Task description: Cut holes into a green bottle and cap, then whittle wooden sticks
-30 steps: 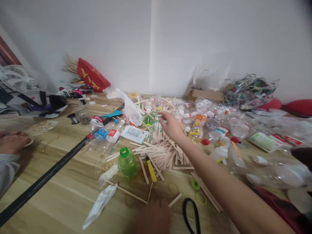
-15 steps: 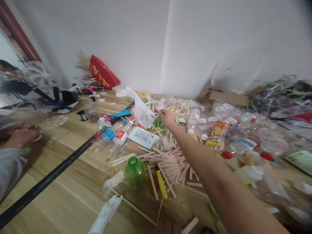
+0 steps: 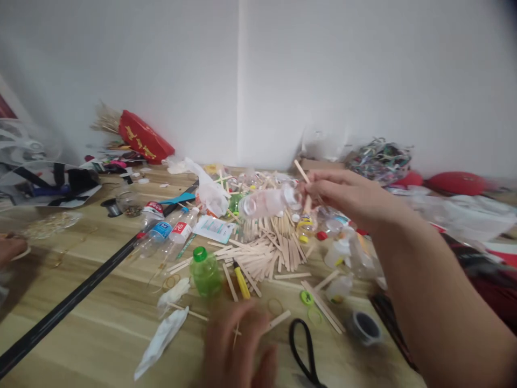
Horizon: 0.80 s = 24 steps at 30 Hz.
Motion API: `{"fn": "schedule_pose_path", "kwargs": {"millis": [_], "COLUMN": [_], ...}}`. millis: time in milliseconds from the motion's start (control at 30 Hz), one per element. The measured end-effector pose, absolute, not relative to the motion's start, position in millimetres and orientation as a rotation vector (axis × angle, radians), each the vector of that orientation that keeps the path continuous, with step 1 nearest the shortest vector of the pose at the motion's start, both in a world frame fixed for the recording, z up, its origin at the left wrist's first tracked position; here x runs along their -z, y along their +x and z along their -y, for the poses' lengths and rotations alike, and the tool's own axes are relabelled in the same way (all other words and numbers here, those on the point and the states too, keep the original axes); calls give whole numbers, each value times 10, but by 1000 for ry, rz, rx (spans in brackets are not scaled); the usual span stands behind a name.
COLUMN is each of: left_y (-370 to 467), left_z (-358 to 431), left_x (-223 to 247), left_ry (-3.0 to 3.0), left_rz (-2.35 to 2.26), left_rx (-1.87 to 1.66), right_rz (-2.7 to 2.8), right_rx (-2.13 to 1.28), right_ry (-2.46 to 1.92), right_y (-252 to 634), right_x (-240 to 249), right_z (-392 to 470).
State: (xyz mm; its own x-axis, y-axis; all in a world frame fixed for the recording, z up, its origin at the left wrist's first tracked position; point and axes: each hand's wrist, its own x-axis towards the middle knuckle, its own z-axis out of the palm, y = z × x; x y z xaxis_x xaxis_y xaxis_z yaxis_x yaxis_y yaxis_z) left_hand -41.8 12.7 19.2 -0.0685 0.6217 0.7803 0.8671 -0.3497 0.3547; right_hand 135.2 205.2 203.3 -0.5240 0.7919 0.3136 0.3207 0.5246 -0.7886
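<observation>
My right hand (image 3: 335,191) is raised over the heap, fingers closed round the neck end of a small clear plastic bottle (image 3: 262,203). The bottle lies sideways in the air, its base to the left. A wooden stick (image 3: 301,171) pokes up by the same fingers; whether they grip it is unclear. Low in the view, my left hand (image 3: 238,345) is blurred, its fingers spread above the tabletop. Beyond it are a yellow-handled tool (image 3: 242,281), a green cut bottle (image 3: 205,275) and a pile of flat wooden sticks (image 3: 258,250).
Labelled plastic bottles (image 3: 180,231) lie by a long black strip (image 3: 81,291). Black scissor-like handles (image 3: 302,350) and a small dark cup (image 3: 365,327) are near the front. At the left edge shows another person's hand (image 3: 12,249). A red bag (image 3: 145,137) leans on the wall.
My right hand has come back from the far heap toward the right, now with the clear bottle. My left hand has risen further into view. The camera has turned right.
</observation>
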Motion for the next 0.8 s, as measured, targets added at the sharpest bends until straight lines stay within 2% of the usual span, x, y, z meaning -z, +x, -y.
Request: {"fn": "schedule_pose_path", "kwargs": {"millis": [133, 300, 367, 433, 500, 600, 667, 733, 800], "left_y": [-685, -611, -461, -341, -284, -257, -224, -171, -125], "left_z": [-36, -125, -129, -118, -102, -69, -39, -7, 22], "left_x": [-685, -771, -670, -546, -430, -298, -221, -144, -76], "left_ry": [-1892, -3289, -3560, -3862, -3597, -3182, -3011, -2986, -2974], "left_rz": [1691, 1828, 1957, 1966, 2033, 2053, 2077, 2001, 1953], "left_rx": [1621, 1459, 1637, 1780, 2205, 2472, 2522, 2564, 2549], "right_rz": [2248, 2215, 2299, 2406, 2327, 1766, 1712, 1886, 1795], "right_rx": [-1038, -1486, -1509, -1344, -930, -310, -429, -849, -1131], "right_ry": [-783, -682, -641, -679, -856, -1163, -1224, -1117, -1126], "right_y": [1781, 1881, 1881, 1908, 1969, 2046, 2021, 1919, 1782], "right_x": [-1968, -1738, -1640, -1524, -1361, -1001, -709, -430, -215], "right_z": [-1417, -1051, -1017, -1003, -955, -721, -466, -210, -31]}}
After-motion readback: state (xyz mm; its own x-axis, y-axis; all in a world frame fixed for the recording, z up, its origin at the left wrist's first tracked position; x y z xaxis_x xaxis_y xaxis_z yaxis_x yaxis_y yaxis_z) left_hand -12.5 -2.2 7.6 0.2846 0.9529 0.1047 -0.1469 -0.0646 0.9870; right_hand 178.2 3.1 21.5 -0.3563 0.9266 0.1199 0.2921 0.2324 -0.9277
